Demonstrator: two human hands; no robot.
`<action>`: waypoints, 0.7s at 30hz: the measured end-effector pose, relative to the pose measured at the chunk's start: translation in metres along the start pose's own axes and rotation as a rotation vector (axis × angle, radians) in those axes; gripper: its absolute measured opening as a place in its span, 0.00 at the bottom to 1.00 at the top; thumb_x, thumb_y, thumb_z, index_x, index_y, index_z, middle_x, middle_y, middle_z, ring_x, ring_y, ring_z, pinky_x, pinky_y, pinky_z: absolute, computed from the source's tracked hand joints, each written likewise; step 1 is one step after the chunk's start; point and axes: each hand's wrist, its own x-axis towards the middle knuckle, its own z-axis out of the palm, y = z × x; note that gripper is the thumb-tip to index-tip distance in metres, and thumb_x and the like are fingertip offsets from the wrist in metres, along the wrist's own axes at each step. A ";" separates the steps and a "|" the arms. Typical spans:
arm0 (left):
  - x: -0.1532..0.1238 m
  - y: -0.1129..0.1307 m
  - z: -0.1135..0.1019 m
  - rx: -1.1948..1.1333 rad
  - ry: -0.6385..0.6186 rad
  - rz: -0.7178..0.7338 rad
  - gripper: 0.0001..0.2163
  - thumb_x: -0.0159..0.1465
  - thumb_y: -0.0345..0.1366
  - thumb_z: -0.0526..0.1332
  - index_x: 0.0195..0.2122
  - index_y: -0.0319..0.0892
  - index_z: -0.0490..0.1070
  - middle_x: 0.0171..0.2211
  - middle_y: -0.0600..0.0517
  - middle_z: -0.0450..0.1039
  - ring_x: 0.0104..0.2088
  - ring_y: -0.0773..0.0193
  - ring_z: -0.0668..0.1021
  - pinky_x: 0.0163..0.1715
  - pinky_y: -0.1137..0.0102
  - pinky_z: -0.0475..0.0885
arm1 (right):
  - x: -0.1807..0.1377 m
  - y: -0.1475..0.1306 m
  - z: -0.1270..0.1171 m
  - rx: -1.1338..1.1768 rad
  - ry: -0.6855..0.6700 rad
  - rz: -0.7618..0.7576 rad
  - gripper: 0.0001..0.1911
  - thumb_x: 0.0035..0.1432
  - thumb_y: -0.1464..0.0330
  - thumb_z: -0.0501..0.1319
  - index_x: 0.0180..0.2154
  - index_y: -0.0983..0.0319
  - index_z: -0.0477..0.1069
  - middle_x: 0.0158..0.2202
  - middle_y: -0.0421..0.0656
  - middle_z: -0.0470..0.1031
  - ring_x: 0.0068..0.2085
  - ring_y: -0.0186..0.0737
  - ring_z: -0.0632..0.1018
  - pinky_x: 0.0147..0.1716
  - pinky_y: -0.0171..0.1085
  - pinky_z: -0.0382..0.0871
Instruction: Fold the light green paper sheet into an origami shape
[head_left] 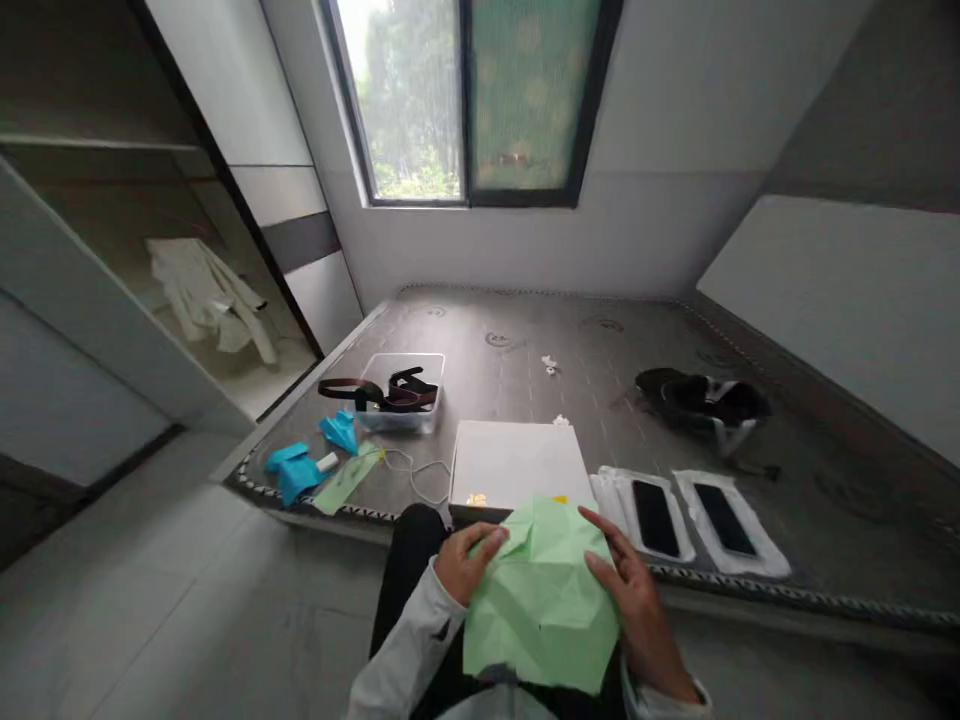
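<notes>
A creased sheet of light green paper [544, 610] is spread out over my lap, with fold lines running across it. My left hand [466, 562] pinches its upper left edge between thumb and fingers. On the other side, my right hand [626, 580] has the right edge between its thumb and forefinger. Just beyond the paper lies a flat white box [521, 460] on the mattress; the paper's top overlaps its near edge. Small yellow pieces [476, 500] show at the box's front edge.
On the left are a clear plastic bin [405, 415] with brown belts [401, 393], blue folded paper [296, 472], a green paper strip [349, 480] and a white cable [412, 468]. Two dark phones [654, 518] on white wrapping and a black cap [701, 400] lie right on the mattress [600, 375].
</notes>
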 end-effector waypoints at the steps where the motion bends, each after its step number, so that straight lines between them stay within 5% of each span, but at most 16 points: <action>1: 0.000 -0.002 0.003 0.025 0.012 0.004 0.25 0.53 0.55 0.56 0.39 0.40 0.76 0.42 0.48 0.78 0.45 0.61 0.77 0.49 0.71 0.67 | -0.001 0.001 -0.001 -0.002 0.011 -0.021 0.29 0.54 0.58 0.64 0.56 0.55 0.62 0.59 0.46 0.65 0.52 0.49 0.73 0.49 0.42 0.70; 5: -0.001 -0.010 0.019 0.092 0.055 -0.010 0.20 0.47 0.50 0.65 0.37 0.42 0.74 0.33 0.54 0.76 0.33 0.68 0.74 0.36 0.75 0.65 | -0.006 0.004 -0.003 -0.048 0.058 -0.101 0.27 0.51 0.57 0.66 0.52 0.55 0.66 0.54 0.46 0.70 0.47 0.48 0.76 0.41 0.38 0.74; 10: 0.004 -0.024 0.033 0.028 0.094 0.006 0.14 0.54 0.47 0.61 0.27 0.40 0.73 0.21 0.57 0.67 0.23 0.75 0.65 0.27 0.78 0.58 | -0.009 0.005 -0.002 -0.123 0.072 -0.180 0.24 0.47 0.58 0.68 0.48 0.54 0.70 0.49 0.44 0.75 0.43 0.45 0.78 0.37 0.32 0.74; 16: 0.018 -0.033 0.006 -0.332 0.314 0.083 0.23 0.51 0.59 0.60 0.32 0.41 0.70 0.27 0.54 0.73 0.31 0.69 0.72 0.33 0.77 0.67 | 0.001 0.001 -0.013 -0.145 0.110 -0.168 0.40 0.51 0.56 0.66 0.63 0.55 0.55 0.62 0.48 0.63 0.56 0.49 0.72 0.48 0.37 0.71; 21: 0.022 -0.026 -0.014 -0.565 0.213 0.100 0.22 0.52 0.56 0.63 0.31 0.41 0.65 0.22 0.58 0.67 0.24 0.74 0.68 0.26 0.80 0.65 | 0.006 -0.002 -0.013 -0.125 0.091 -0.051 0.51 0.47 0.53 0.69 0.66 0.61 0.49 0.59 0.53 0.67 0.55 0.53 0.73 0.45 0.40 0.73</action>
